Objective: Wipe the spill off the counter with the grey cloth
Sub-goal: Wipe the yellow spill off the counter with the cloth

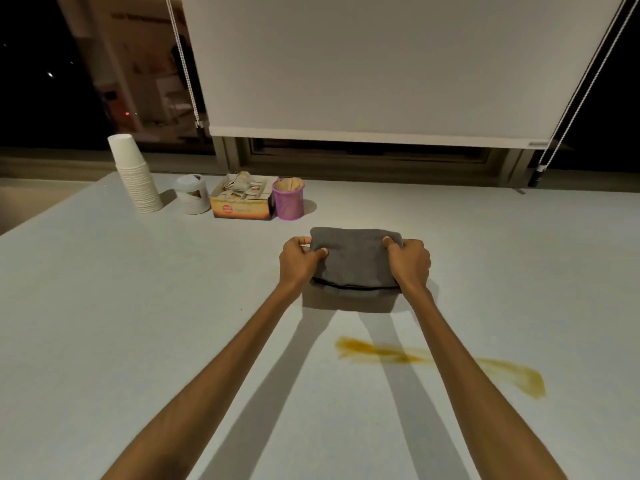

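Amber spill (436, 362) on counter (138, 323), partly crossed by right forearm. At 12 o'clock beyond: folded grey cloth (353, 259), side edges hidden under left hand (299, 261) and right hand (410, 259), both gripping it. Far, 10 o'clock: cup stack (135, 174), box contents indistinct.

A single head-worn wide-angle camera looked forward and steeply down over the pale counter (104, 323) toward a window with a lowered roller blind (381, 64). Both forearms stretched away from the bottom edge; straight lines bowed outward near the frame's borders.
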Demonstrator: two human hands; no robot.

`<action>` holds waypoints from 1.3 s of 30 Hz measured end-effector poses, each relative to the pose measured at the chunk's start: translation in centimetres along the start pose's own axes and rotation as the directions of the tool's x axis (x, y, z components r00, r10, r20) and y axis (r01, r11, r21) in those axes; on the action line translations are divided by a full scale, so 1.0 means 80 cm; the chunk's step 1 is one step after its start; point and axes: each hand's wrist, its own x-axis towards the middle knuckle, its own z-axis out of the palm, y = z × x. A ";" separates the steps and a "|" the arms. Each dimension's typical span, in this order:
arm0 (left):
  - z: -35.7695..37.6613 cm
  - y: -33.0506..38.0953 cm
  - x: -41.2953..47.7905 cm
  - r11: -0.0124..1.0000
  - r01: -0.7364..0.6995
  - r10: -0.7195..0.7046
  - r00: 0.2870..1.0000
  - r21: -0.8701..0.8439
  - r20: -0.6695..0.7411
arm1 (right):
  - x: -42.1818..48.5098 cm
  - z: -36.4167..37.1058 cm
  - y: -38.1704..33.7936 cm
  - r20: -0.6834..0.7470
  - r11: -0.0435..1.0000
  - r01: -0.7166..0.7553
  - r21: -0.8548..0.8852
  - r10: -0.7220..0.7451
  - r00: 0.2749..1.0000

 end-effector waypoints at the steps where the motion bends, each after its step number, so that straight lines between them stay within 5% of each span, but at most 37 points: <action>1: -0.008 -0.010 -0.005 0.999 -0.004 0.004 1.000 0.035 0.002 | -0.011 0.005 0.004 0.015 1.000 -0.011 -0.021 0.011 1.000; 7: -0.032 -0.065 -0.025 0.955 -0.071 0.057 0.997 0.287 0.054 | -0.050 0.025 0.034 0.046 0.964 -0.051 -0.262 0.065 0.997; 13: -0.058 -0.078 -0.032 0.918 -0.173 0.175 0.984 0.356 0.027 | -0.059 0.033 0.031 -0.006 0.818 0.118 -0.562 -0.147 0.989; 16: -0.074 -0.082 -0.040 0.830 -0.246 0.281 0.960 0.501 0.005 | -0.058 0.055 0.010 0.129 0.795 0.355 -0.492 -0.337 0.933; 19: -0.079 -0.089 -0.049 0.710 -0.243 0.292 0.956 0.661 0.038 | -0.075 0.091 0.010 0.442 0.726 0.506 -0.466 -0.304 0.844; 21: -0.081 -0.097 -0.057 0.656 -0.268 0.256 0.958 0.706 0.125 | -0.088 0.106 0.025 0.519 0.636 0.548 -0.544 -0.259 0.815; 30: -0.085 -0.124 -0.085 0.533 -0.366 0.181 0.930 0.763 0.319 | -0.046 0.070 0.047 0.475 0.574 0.463 -0.676 -0.142 0.868; 36: -0.082 -0.127 -0.097 0.484 -0.397 0.199 0.918 0.780 0.344 | -0.111 0.038 0.082 0.603 0.563 0.642 -0.521 -0.290 0.743; 39: -0.077 -0.125 -0.104 0.466 -0.412 0.198 0.911 0.783 0.361 | -0.092 0.037 0.068 0.548 0.595 0.534 -0.601 -0.180 0.817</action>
